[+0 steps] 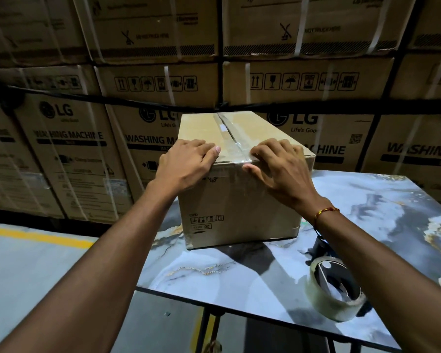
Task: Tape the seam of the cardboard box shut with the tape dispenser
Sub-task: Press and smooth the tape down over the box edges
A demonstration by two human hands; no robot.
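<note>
— Where is the box sitting?

— Your box (242, 174) is standing on the marbled blue-grey table (382, 205), clear tape (229, 135) running along its top seam. Behind it, stacked washing machine cartons (69, 138) are filling the wall; a yellow line (38, 236) is crossing the grey floor.

— And your hands?

— Your left hand (186, 161) and right hand (278, 169) are pressing flat on the near top edge, fingers spread, gripping nothing. The tape dispenser (334, 289) is lying on the table near your right forearm.
</note>
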